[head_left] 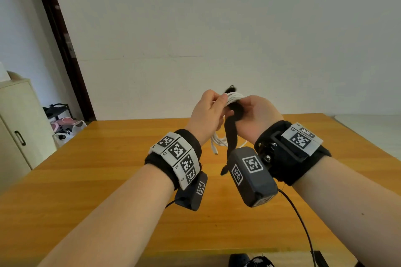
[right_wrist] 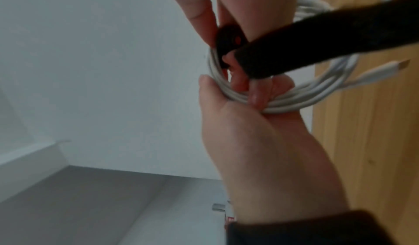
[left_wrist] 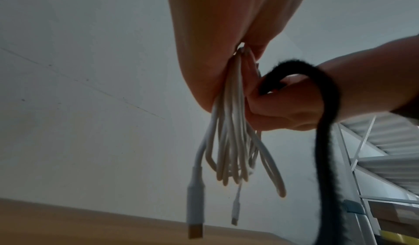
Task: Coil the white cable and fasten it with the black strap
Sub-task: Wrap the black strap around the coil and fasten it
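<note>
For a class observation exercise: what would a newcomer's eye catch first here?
Two hands, left and right, raised above the wooden table, gripping a coiled white cable. A black strap loops over the coil, its long tail hanging down between the wrists.

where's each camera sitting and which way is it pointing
head: worn on the head, facing forward and down over the table; both forearms, left hand and right hand show.
left wrist: on the left wrist, looking along that hand at the hanging white cable.
right wrist: on the right wrist, looking along its fingers at the black strap.
shared: all three show cable and strap.
</note>
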Motion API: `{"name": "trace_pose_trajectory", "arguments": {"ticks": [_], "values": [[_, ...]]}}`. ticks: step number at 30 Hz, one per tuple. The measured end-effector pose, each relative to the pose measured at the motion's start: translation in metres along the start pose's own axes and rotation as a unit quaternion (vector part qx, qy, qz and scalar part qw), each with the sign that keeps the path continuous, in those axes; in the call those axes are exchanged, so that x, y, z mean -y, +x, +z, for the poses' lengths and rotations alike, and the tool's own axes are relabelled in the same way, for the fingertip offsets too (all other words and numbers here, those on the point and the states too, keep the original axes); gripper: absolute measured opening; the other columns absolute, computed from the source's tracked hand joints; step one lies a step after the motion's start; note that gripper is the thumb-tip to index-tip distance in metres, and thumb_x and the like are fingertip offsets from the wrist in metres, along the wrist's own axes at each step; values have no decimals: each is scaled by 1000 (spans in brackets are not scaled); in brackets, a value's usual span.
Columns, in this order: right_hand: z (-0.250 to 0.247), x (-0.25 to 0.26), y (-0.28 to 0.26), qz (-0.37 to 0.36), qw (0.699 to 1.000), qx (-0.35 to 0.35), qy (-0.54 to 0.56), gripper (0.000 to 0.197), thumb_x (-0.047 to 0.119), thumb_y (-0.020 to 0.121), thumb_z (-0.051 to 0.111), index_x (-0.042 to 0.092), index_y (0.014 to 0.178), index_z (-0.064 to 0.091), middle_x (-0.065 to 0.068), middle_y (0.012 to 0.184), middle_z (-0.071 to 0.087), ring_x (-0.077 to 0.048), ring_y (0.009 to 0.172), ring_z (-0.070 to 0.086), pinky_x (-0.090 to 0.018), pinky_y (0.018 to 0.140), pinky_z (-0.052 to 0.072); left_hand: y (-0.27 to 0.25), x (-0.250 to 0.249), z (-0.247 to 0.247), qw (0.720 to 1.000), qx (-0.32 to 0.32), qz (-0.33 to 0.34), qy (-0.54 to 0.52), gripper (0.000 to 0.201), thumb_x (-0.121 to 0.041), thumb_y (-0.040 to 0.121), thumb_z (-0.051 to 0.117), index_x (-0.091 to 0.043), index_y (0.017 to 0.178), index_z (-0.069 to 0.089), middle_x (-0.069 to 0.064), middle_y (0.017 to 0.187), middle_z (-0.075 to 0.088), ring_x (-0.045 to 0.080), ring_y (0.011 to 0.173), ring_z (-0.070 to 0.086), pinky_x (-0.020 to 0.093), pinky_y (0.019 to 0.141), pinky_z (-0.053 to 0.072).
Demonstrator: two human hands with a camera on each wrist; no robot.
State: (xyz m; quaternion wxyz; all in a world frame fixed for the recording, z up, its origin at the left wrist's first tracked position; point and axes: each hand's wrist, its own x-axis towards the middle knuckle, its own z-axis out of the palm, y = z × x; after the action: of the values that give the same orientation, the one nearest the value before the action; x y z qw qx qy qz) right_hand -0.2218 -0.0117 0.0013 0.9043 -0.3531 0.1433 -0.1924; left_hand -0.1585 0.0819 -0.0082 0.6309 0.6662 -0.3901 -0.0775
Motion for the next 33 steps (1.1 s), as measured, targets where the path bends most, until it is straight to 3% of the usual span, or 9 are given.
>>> {"name": "trace_pose_trajectory", "arguments": {"ticks": [2, 4, 7, 10, 14, 20, 25, 30, 33], "values": [[2, 0, -7, 10, 999, 17, 38, 19, 13, 85, 42, 3, 93, 56, -11, 85, 51, -17, 62, 43, -24, 57, 40, 0, 1, 1, 1000, 5, 1, 4, 22, -25, 99, 40, -16, 79, 39, 0, 62, 43, 17, 59, 49, 22, 46, 32], [5, -1, -11, 2, 1000, 9, 18, 15, 14, 85, 46, 3, 83, 57, -9, 78, 52, -16, 59, 40, -23, 59, 36, 2, 2, 3, 1000, 6, -10, -4, 21, -25, 100, 39, -14, 83, 42, -1, 62, 46, 11, 55, 54, 18, 43, 32], [4, -2, -9, -28, 999, -12, -24, 17, 12, 92, 48, 4, 82, 59, -6, 69, 53, -13, 56, 42, -20, 57, 34, 6, 2, 1, 999, 12, -38, -21, 32, -28, 99, 39, 1, 109, 48, -6, 56, 49, 2, 38, 44, 19, 42, 33], [2, -3, -9, -34, 999, -12, -30, 14, 11, 94, 50, 6, 85, 60, -4, 70, 55, -10, 57, 48, -20, 58, 34, 7, 2, -3, 998, 35, -48, -27, 36, -28, 100, 39, -6, 125, 51, -2, 61, 40, 5, 39, 36, 24, 48, 33], [-1, 1, -9, -33, 999, -18, -24, 11, 8, 90, 55, 4, 82, 61, -7, 71, 55, -13, 60, 45, -20, 56, 34, 4, -4, -4, 996, 53, -43, -60, 27, -22, 100, 39, -18, 124, 52, 1, 64, 38, 3, 38, 34, 25, 50, 31], [-3, 5, -9, -23, 999, 0, -29, 12, 4, 90, 49, 1, 85, 60, -10, 73, 55, -13, 60, 46, -19, 55, 39, 3, 0, -2, 997, 62, -20, -32, 30, -20, 101, 34, -18, 126, 51, 1, 66, 41, 4, 39, 35, 24, 49, 34], [-3, 12, -17, -11, 995, -7, -100, 16, 12, 89, 51, 1, 85, 61, -9, 75, 56, -16, 65, 50, -23, 61, 37, 5, 1, -1, 999, 32, -10, -37, 27, -21, 101, 34, -20, 116, 56, 1, 70, 46, 4, 40, 38, 26, 49, 36], [-8, 18, -18, 6, 986, -17, -163, 35, 38, 85, 58, 4, 92, 65, -5, 72, 60, -17, 62, 50, -27, 63, 38, 5, 0, 0, 999, 30, 0, -20, 26, -21, 100, 36, -19, 114, 58, 1, 72, 47, 9, 45, 36, 27, 51, 34], [-9, 14, -17, -27, 984, -15, -176, 20, 27, 91, 57, 9, 83, 61, -2, 70, 51, -12, 60, 45, -23, 58, 34, 5, 0, 3, 999, 29, -11, -15, 26, -23, 99, 37, -17, 115, 58, 2, 74, 48, 9, 46, 37, 26, 51, 35]]}}
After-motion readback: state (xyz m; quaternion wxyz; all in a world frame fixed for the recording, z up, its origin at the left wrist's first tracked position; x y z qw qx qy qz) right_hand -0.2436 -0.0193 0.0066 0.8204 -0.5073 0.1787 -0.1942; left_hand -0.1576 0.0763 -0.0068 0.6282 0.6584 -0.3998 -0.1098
